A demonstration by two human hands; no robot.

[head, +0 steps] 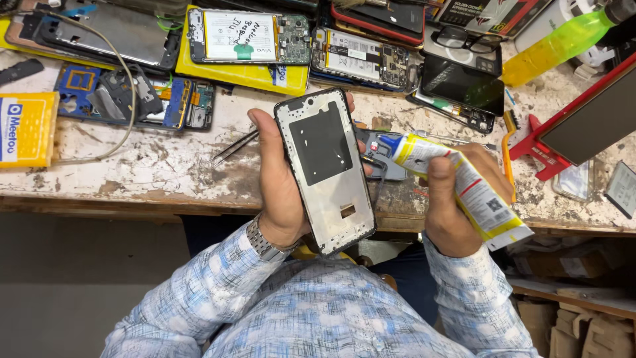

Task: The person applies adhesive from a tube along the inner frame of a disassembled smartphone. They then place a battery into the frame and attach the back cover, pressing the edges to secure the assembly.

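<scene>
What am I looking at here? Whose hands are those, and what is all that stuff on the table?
The camera sits on a person's head and looks down, so you see their own two hands. The left hand holds a phone frame with its insides taken out. The right hand squeezes a tube of glue, its blue tip beside the frame's edge. On the worn workbench lie opened phones, tweezers, glasses and a yellow-green bottle.

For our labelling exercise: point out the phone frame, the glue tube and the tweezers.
phone frame [324, 169], head view, middle of its inner plate
glue tube [464, 182], head view, its printed body
tweezers [233, 148], head view, its arms
</scene>
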